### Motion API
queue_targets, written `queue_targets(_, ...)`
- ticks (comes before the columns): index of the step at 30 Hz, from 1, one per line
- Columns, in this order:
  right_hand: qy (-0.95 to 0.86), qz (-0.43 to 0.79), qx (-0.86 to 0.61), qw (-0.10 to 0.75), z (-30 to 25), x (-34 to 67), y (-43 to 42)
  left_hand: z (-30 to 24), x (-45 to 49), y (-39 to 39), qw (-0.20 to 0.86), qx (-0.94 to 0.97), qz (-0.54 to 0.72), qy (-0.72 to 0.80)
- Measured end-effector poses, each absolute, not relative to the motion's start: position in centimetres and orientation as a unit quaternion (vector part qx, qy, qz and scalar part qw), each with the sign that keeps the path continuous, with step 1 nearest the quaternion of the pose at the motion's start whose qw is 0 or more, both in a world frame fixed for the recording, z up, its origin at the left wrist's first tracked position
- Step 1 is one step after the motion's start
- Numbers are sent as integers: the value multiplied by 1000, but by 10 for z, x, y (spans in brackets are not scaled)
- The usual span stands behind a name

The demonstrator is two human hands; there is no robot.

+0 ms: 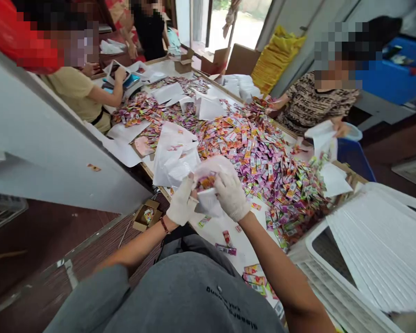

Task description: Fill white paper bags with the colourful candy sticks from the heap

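Observation:
A white plastic bag (210, 206) is held at the table's near edge between my two hands, its mouth spread. Several small colourful sachets (205, 181) show in the opening. My left hand (181, 203), in a white knit glove, pinches the bag's left side. The right side is gripped by my right hand (232, 198), gloved alike, with its fingers curled over the rim. Just beyond lies a stack of flat white bags (175, 155). A large heap of purple, orange and green sachets (260, 157) spreads behind and to the right.
A white plastic crate (319, 240) stacked with white bags (377, 249) stands at right. Loose sachets (254, 277) lie near my body. A small cardboard box (147, 215) sits low at left. Co-workers stand at left (72, 88), at the back (152, 34) and at right (319, 101).

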State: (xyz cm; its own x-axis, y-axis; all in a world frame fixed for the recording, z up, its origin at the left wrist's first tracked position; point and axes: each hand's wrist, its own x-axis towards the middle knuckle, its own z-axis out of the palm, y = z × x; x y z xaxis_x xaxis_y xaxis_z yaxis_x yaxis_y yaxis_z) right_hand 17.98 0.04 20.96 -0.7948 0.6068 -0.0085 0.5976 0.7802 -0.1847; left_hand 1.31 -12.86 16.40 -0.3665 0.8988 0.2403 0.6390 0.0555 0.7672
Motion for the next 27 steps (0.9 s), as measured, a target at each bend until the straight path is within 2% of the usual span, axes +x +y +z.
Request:
queue_targets(2,-936,73,-329,104,211,176,10,164,18,-129,83,630,391,666)
queue_targets(3,-932,81,-336,110,209,179,13,159,23,-127,76,680,350,640)
queue_targets(7,-920,169,-353,24,187,219,9,124,47,-94,155,779,81,602)
queue_targets(9,-897,216,-384,-18,176,252,0,106,48,-68,170,780,14,602)
queue_targets(13,-834,239,-493,-56,173,335,-9,77,18,-15,143,743,-33,653)
queue_targets(16,-754,192,-625,-70,188,409,-9,51,-20,10,76,722,-76,683)
queue_targets(19,-663,120,-732,-99,199,476,-8,37,-49,18,62,709,-75,699)
queue_targets(23,-575,41,-798,-172,190,526,6,49,-49,31,100,633,-82,763)
queue_targets(27,-551,14,-816,-175,180,536,36,81,-20,42,87,652,-74,749)
